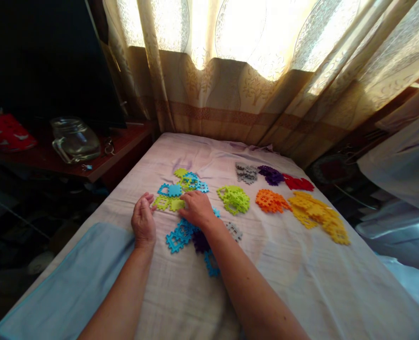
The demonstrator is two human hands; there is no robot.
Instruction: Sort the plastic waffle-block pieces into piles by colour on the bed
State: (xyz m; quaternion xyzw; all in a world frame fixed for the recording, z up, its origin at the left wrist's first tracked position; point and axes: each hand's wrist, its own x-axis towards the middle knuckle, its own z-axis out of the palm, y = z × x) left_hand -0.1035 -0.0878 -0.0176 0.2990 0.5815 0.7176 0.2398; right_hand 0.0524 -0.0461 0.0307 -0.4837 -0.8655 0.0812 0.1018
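Observation:
My right hand reaches over the middle of the sheet, fingers and thumb closed at the right edge of a solid lime-green notched square tile. To its left, my left hand rests on its side, fingers loosely curved and apart from the thumb, beside a lime-green window-frame tile. Just beyond lie blue tiles and more lime-green tiles. Nearer me, under my right wrist, is a loose heap with blue tiles, a dark purple tile and a grey tile, partly hidden by my forearm.
Sorted piles of notched tiles lie to the right: lime-green, grey, purple, red, orange and yellow. A light blue cloth covers the left edge. A glass jar stands on a side table.

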